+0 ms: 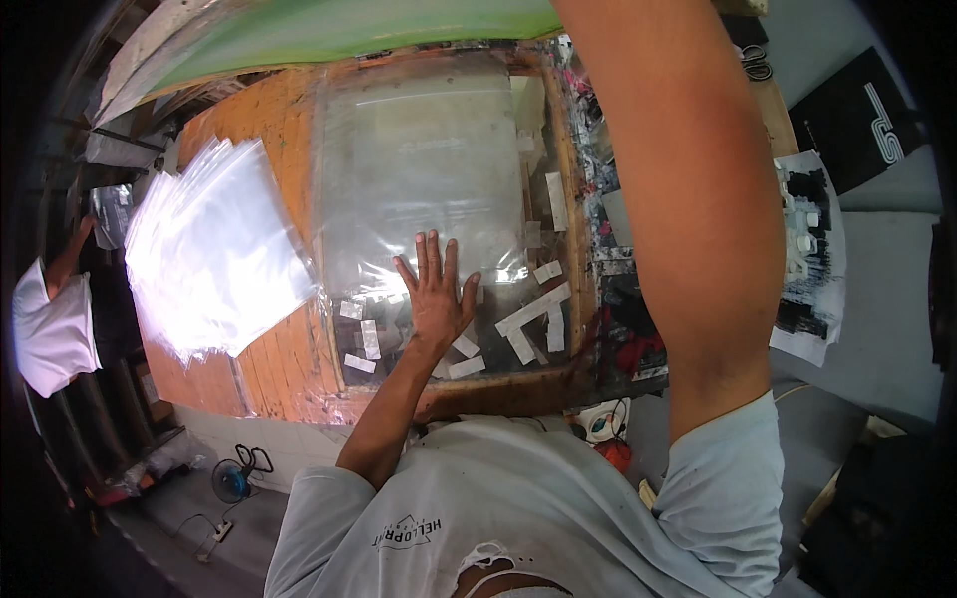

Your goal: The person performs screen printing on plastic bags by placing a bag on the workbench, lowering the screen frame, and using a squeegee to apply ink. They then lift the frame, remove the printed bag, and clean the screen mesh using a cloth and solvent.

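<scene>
My left hand [437, 304] lies flat with its fingers spread, pressing on the lower edge of a clear plastic bag [424, 159]. The bag is spread over a wood-framed work surface [469, 402] with pieces of whitish tape [533, 307] stuck on it near my hand. My right arm [698, 179] reaches up and forward across the right side, and its hand is beyond the top edge. Above the bag a green screen-like panel [329, 50] with a pale frame slants across the top.
A fanned stack of clear plastic bags [214, 249] rests on the orange wooden board [274, 349] at left. Another person [55, 324] is at the far left. Ink-smeared paper [812, 259], a black sheet [857, 125] and scissors [757, 63] lie at right. A small blue fan [231, 480] stands lower left.
</scene>
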`<state>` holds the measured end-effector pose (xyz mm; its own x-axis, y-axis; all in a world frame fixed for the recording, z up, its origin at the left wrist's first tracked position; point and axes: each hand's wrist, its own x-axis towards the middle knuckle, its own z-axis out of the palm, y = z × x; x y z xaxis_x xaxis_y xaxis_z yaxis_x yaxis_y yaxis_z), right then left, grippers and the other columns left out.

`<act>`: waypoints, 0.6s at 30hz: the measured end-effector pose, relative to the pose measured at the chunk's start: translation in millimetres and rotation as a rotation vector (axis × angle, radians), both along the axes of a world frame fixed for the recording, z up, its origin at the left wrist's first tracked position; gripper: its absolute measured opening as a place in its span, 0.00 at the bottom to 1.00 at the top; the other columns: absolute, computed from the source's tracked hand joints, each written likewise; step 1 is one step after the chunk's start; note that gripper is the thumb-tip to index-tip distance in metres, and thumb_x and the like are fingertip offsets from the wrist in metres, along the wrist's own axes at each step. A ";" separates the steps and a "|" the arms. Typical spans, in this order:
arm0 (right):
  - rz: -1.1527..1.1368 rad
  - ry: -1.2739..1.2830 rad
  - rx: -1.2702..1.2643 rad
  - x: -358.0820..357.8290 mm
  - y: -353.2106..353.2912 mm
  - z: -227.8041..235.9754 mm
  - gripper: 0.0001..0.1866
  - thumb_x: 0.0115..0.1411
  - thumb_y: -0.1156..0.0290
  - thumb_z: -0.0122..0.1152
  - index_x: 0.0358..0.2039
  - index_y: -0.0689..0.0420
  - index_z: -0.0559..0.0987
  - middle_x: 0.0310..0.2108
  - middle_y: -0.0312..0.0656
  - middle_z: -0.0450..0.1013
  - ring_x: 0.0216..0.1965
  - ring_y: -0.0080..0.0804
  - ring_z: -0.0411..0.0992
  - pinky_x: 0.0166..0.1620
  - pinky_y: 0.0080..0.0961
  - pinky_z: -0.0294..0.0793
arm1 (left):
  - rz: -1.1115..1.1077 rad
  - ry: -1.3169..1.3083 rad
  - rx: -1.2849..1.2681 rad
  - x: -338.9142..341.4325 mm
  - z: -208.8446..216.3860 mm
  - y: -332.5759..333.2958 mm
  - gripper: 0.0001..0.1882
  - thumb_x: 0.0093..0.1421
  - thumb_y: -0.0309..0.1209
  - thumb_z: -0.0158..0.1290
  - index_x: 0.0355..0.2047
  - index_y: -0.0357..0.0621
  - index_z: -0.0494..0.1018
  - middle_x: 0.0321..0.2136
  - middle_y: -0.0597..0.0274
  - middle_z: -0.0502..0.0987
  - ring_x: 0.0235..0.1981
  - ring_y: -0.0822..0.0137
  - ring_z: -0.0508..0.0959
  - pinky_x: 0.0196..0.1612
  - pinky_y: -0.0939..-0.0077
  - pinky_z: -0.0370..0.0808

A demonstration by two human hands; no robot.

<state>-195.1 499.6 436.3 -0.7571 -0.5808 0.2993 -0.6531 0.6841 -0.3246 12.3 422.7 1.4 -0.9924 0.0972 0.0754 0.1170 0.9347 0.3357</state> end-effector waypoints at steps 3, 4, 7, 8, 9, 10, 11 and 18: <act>-0.028 -0.023 -0.002 1.1 -0.2 -1.8 0.28 0.72 0.53 0.46 0.36 0.69 0.82 0.33 0.57 0.79 0.36 0.47 0.78 0.46 0.44 0.79 | -0.009 0.001 0.017 -0.7 -0.3 -0.1 0.35 0.69 0.47 0.50 0.68 0.36 0.61 0.73 0.39 0.48 0.77 0.43 0.40 0.70 0.24 0.32; -0.042 -0.037 -0.004 0.1 1.4 -3.0 0.29 0.72 0.53 0.46 0.36 0.69 0.82 0.33 0.57 0.79 0.36 0.47 0.78 0.46 0.44 0.79 | -0.017 0.005 0.022 -0.9 0.8 1.1 0.35 0.69 0.46 0.50 0.68 0.36 0.61 0.73 0.39 0.48 0.77 0.43 0.40 0.70 0.24 0.32; -0.051 -0.132 -0.019 -4.2 6.1 -1.9 0.28 0.71 0.54 0.46 0.36 0.69 0.82 0.31 0.56 0.79 0.33 0.44 0.77 0.43 0.43 0.80 | -0.020 0.042 0.066 -1.2 4.2 1.1 0.34 0.68 0.45 0.52 0.68 0.37 0.62 0.73 0.39 0.49 0.76 0.42 0.42 0.70 0.24 0.32; -0.029 -0.182 -0.031 -3.8 1.8 -2.3 0.27 0.71 0.55 0.46 0.35 0.69 0.82 0.29 0.54 0.78 0.30 0.41 0.76 0.39 0.42 0.81 | 0.002 0.060 0.101 1.8 3.5 -2.3 0.33 0.67 0.44 0.53 0.67 0.37 0.63 0.73 0.39 0.50 0.76 0.42 0.42 0.69 0.24 0.32; -0.007 -0.231 -0.043 -3.2 -2.9 -2.3 0.26 0.70 0.56 0.46 0.35 0.68 0.82 0.27 0.53 0.77 0.26 0.37 0.75 0.36 0.41 0.81 | 0.025 0.079 0.135 5.3 3.2 -5.9 0.33 0.67 0.42 0.54 0.66 0.37 0.63 0.73 0.39 0.51 0.76 0.42 0.43 0.69 0.23 0.32; -0.055 -0.327 -0.055 16.2 1.4 4.0 0.25 0.71 0.57 0.45 0.35 0.68 0.82 0.26 0.52 0.77 0.25 0.35 0.74 0.35 0.41 0.81 | 0.037 0.051 0.208 3.3 17.0 -2.1 0.30 0.68 0.39 0.53 0.66 0.37 0.64 0.72 0.39 0.53 0.76 0.42 0.47 0.70 0.27 0.33; -0.067 -0.203 -0.066 24.5 -1.9 -12.9 0.22 0.68 0.56 0.49 0.37 0.64 0.82 0.27 0.51 0.77 0.27 0.37 0.74 0.37 0.41 0.78 | 0.041 0.041 0.353 5.0 36.3 -6.0 0.30 0.67 0.38 0.54 0.66 0.37 0.63 0.71 0.38 0.54 0.75 0.42 0.48 0.71 0.29 0.34; -0.110 0.092 -0.063 137.8 2.3 -179.2 0.24 0.62 0.64 0.63 0.58 0.54 0.77 0.34 0.43 0.70 0.41 0.41 0.69 0.49 0.47 0.61 | 0.289 0.236 1.796 60.0 156.2 -36.8 0.36 0.70 0.43 0.52 0.70 0.37 0.53 0.65 0.50 0.64 0.67 0.57 0.66 0.68 0.47 0.63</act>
<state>-57.3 501.9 257.1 -0.7825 -0.4739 0.4038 -0.6047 0.7330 -0.3116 72.3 385.9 157.6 -0.9160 -0.4010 0.0070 0.2236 -0.4963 0.8389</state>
